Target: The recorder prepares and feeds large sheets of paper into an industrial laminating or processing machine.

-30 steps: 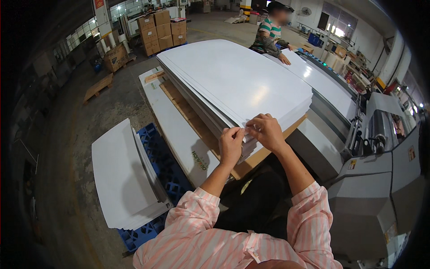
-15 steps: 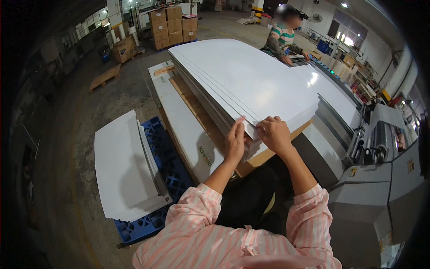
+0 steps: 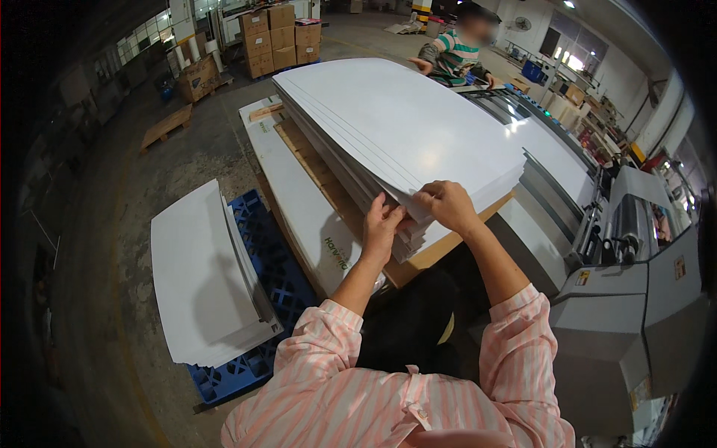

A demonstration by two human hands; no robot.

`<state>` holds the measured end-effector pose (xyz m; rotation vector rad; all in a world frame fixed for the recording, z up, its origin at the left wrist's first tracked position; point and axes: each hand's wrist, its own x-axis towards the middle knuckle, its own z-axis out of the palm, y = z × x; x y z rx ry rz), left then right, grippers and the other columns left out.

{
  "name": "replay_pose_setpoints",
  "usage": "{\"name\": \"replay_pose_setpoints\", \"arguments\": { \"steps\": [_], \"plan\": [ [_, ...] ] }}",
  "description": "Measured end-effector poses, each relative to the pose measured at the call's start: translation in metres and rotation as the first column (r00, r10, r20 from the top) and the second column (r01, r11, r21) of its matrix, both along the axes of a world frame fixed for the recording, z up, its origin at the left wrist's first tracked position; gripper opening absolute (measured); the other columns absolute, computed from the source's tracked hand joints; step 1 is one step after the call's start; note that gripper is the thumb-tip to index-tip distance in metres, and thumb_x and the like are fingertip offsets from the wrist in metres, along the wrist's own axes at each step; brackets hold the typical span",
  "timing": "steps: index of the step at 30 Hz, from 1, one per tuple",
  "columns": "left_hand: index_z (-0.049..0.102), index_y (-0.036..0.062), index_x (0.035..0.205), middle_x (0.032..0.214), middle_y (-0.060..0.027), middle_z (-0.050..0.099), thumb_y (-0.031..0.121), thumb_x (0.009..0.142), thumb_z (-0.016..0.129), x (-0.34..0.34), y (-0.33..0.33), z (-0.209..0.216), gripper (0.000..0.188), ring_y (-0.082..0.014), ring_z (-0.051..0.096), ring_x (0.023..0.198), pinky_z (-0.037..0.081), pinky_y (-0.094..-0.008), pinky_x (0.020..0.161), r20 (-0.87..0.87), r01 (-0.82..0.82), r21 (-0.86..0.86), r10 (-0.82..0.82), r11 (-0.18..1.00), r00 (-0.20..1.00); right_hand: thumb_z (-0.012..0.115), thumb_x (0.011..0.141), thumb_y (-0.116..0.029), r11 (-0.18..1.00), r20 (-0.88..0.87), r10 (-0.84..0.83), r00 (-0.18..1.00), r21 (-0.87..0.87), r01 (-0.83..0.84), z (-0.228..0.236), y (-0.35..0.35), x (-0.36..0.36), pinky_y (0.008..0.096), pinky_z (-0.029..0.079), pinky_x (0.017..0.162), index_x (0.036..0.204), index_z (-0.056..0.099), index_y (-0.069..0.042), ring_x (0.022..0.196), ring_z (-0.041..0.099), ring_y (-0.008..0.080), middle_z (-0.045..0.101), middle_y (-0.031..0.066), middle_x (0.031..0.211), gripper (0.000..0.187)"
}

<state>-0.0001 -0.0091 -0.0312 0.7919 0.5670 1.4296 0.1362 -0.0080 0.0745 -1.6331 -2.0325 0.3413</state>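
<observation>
A tall stack of large white sheets (image 3: 373, 97) lies in front of me, its layers slightly fanned along the left side. At the stack's near corner my right hand (image 3: 450, 207) is closed in a pinch on the topmost sheets, which bend up a little there. My left hand (image 3: 382, 230) is just left of it, against the stack's side edge below the lifted corner. Its index finger and thumb are apart, and the other fingers are partly hidden. The stack rests on a brown board (image 3: 418, 270).
At left, a lower stack of white sheets (image 3: 198, 284) sits on a blue plastic pallet (image 3: 280, 287). A long white package (image 3: 299, 216) lies between the stacks. A grey machine (image 3: 597, 313) stands at right. A co-worker (image 3: 457, 56) is beyond the stack; cardboard boxes (image 3: 280, 37) stand far back.
My left hand has shifted slightly left and down along the stack's edge, its index finger off the top sheet's edge. The co-worker's one arm has swung out to the left.
</observation>
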Motion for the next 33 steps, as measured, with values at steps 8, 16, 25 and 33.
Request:
{"name": "replay_pose_setpoints", "arguments": {
  "steps": [8, 16, 25, 33],
  "plan": [
    [0.022, -0.0003, 0.137, 0.09, -0.0105, 0.056, 0.015, 0.086, 0.063, 0.01, -0.012, 0.03, 0.067, -0.0145, 0.056, 0.073, 0.052, -0.028, 0.06, -0.137, -0.199, -0.044, 0.192, 0.979, 0.972, 0.063, 0.081, -0.019, 0.808, 0.288, 0.15, 0.946, 0.516, -0.285, -0.004, -0.011, 0.012, 0.0339, 0.049, 0.072, 0.092, 0.067, -0.004, 0.084, 0.059, 0.0242, 0.064, 0.0074, 0.093, 0.019],
    [0.058, -0.0002, 0.078, 0.08, -0.0013, 0.051, 0.022, 0.09, 0.057, 0.007, 0.0, -0.002, 0.025, -0.0093, 0.051, 0.07, 0.044, -0.0245, 0.066, -0.261, -0.093, 0.043, 0.101, 0.995, 0.96, 0.058, 0.091, -0.026, 1.0, -0.837, 0.023, 0.547, 0.022, -0.009, 0.028, 0.03, 0.016, 0.0267, 0.044, 0.073, 0.095, 0.064, 0.003, 0.081, 0.053, 0.0116, 0.062, 0.004, 0.089, 0.03],
    [0.056, -0.0006, 0.077, 0.079, -0.0021, 0.051, 0.015, 0.087, 0.056, 0.008, -0.001, -0.006, 0.018, -0.009, 0.049, 0.072, 0.04, -0.0247, 0.063, -0.516, -0.12, 0.153, 0.183, 0.981, 0.837, 0.055, 0.092, -0.018, 0.98, -0.337, 0.164, 0.927, 0.167, -0.112, -0.015, -0.001, 0.011, 0.0271, 0.045, 0.077, 0.106, 0.063, 0.0, 0.084, 0.057, 0.0155, 0.065, 0.0099, 0.094, 0.024],
    [0.056, -0.0047, 0.113, 0.095, -0.0091, 0.06, 0.032, 0.092, 0.054, 0.008, -0.008, 0.016, 0.042, -0.0146, 0.054, 0.087, 0.044, -0.0266, 0.075, -0.396, -0.173, 0.125, 0.209, 0.977, 0.894, 0.051, 0.092, -0.032, 0.806, 0.087, 0.342, 0.936, 0.485, -0.339, -0.024, 0.002, 0.012, 0.0314, 0.043, 0.084, 0.106, 0.064, -0.001, 0.096, 0.056, 0.0224, 0.063, 0.0135, 0.101, 0.036]
  ]
}}
